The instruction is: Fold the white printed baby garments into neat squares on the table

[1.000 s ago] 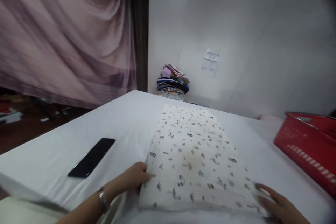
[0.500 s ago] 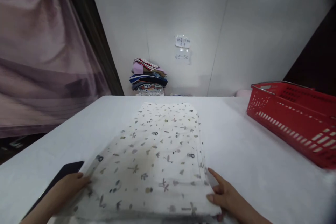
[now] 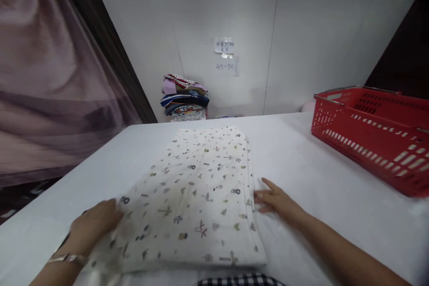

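A folded white cloth (image 3: 191,196) printed with small grey, green and reddish figures lies lengthwise on the white table. My left hand (image 3: 95,223), a bracelet at its wrist, is at the cloth's near left edge with fingers curled in on the fabric; fingertips and cloth there are blurred. At the right edge, my right hand (image 3: 276,201) touches the layered folds with its fingertips, the fingers spread and the index finger stretched forward. A dark flat object lies mostly hidden behind my left hand.
A red plastic basket (image 3: 365,143) with metal handles stands on the table (image 3: 284,152) at right. Beyond the far edge is a stack of folded fabrics (image 3: 185,98) against a wall with paper labels (image 3: 225,56). A pink curtain (image 3: 50,76) hangs at left. Black-and-white checked fabric (image 3: 241,280) shows at the bottom.
My right hand has moved forward along the cloth's right edge from the near corner. My left hand has shifted slightly forward, covering more of the dark object. The view has tilted slightly.
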`<state>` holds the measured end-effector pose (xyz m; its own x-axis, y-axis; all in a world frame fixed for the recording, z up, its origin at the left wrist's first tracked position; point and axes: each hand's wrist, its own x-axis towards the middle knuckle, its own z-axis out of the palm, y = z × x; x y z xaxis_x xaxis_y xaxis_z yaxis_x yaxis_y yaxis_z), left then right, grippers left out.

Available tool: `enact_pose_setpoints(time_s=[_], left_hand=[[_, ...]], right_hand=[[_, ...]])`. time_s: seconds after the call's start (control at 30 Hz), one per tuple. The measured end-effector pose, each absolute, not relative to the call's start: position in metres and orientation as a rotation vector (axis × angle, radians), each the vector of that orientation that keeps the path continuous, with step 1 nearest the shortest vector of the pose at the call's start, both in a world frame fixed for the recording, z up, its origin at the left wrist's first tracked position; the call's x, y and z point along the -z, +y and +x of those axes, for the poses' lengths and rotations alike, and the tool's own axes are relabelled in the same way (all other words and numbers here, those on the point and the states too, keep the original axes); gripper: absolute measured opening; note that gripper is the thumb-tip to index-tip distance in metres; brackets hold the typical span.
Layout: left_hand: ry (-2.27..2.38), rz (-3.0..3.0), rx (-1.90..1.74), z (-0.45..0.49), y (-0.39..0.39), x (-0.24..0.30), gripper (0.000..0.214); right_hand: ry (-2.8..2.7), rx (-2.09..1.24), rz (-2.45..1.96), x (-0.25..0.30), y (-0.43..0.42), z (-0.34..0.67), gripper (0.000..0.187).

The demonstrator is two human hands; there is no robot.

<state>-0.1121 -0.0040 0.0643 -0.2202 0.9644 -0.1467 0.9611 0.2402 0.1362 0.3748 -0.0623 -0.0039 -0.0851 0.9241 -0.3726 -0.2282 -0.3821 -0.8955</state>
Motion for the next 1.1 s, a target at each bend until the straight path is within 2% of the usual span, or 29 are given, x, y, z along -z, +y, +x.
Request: enact_pose_setpoints(time_s=[0.1,0.23,0.37,0.5,0.63,1.1], left_hand=[[2.346,2.039,-0.042,-0.045,0.007,-0.075,0.036],[1.936,2.094,-0.17,0.066,0.02,-0.064,0.031],[1.632,2.252,-0.233,0.166,0.037,-0.045,0.026],[1.662,2.204,-0.204,0.228,0.062,-0.029,0.037],[1.702,2.11,-0.151,0.244,0.082,-0.017,0.043],[1.598,1.796,-0.081,0.236,0.104,-0.007,0.025]], right_hand=[[-0.878,-1.504,-1.339,0.004,-0.027,0.381,0.086],[-0.87,-1.361,-1.445,0.007,0.014,0.378,0.066],[-0.83,-1.361,-1.374,0.012,0.026,0.371,0.068],[-0.743,-1.389,-1.254,0.022,0.02,0.373,0.066],[-0.719,-1.413,-1.22,0.027,0.018,0.378,0.063],[-0.764,-1.455,-1.233,0.027,0.025,0.379,0.062]])
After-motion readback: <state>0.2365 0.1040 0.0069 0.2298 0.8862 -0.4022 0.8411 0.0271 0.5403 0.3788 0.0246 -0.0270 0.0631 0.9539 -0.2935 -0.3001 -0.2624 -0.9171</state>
